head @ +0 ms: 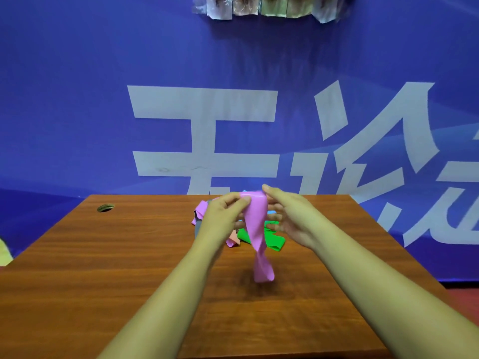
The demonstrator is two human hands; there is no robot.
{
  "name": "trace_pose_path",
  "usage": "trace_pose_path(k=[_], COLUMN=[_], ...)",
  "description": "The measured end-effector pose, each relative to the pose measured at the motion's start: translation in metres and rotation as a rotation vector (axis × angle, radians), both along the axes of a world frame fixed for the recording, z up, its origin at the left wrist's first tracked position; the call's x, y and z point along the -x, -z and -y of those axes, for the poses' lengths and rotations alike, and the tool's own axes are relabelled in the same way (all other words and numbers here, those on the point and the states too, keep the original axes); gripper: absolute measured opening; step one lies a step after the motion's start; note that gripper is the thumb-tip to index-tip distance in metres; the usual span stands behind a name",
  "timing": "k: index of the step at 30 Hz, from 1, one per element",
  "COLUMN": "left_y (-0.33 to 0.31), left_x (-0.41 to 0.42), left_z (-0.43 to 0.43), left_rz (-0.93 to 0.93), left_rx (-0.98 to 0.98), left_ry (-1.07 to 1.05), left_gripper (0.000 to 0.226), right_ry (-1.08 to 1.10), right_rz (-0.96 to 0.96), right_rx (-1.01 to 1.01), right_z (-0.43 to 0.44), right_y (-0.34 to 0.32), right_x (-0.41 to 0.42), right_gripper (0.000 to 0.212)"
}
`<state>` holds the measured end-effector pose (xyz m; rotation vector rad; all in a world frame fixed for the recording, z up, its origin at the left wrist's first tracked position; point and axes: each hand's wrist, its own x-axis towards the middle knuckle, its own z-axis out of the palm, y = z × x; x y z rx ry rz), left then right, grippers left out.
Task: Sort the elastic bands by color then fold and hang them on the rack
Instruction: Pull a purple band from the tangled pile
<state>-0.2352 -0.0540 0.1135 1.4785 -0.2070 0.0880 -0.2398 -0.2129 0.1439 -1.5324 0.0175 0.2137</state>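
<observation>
Above the middle of the tabletop (103,268), a pink elastic band (255,229) hangs from the person's two hands, its top edge pinched at the far end and its loose tail twisting down toward the near side, where it seems to stop just short of the wood. The left hand (223,216) has thumb and forefinger closed on the band's upper left corner, the other fingers curled behind. The right hand (287,216) sits just right of the band with its fingers (272,218) spread and only loosely bent; the thumb touches the top edge, but whether it truly grips cannot be told.

Behind the hands, at the far centre of the tabletop, lies the pile of bands (233,239), a tangle not yet separated: a green band (274,240) on the right, more pink on the left, a peach piece near the front, with hints of blue and grey partly hidden by the hands.

Judging from this, the task is at an early stage. No sorted groups by colour are laid out, no band looks folded, and no rack shows anywhere in view. One pink band is being picked out or straightened; the rest of the sorting, all folding and all hanging appear to remain.

A small round cable hole (105,207) sits at the far left of the tabletop, and a blue banner (77,99) with large white characters fills the wall behind.
</observation>
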Motion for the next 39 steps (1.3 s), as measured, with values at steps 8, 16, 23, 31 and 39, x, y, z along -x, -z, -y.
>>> trace_pose_path(k=[8, 16, 23, 31, 39], left_y=[-0.021, 0.016, 0.022, 0.026, 0.028], left_x=[-0.007, 0.009, 0.023, 0.018, 0.013], left_z=[-0.020, -0.031, -0.017, -0.010, -0.015], left_rz=[-0.085, -0.052, 0.140, 0.152, 0.078], left_rx=[0.166, -0.216, -0.101, -0.035, -0.032], left_ry=[0.048, 0.094, -0.092, -0.014, 0.065], left_gripper=[0.024, 0.040, 0.010, 0.015, 0.017], right_ry=[-0.126, 0.103, 0.011, -0.079, -0.104], right_rz=[0.210, 0.266, 0.179, 0.589, 0.624], right_rx=[0.220, 0.065, 0.159, 0.753, 0.904], right_z=[-0.006, -0.023, -0.017, -0.007, -0.015], right_y=[0.031, 0.014, 0.008, -0.006, -0.025], right_x=[0.009, 0.004, 0.008, 0.010, -0.010], right_gripper=[0.006, 0.007, 0.022, 0.022, 0.007])
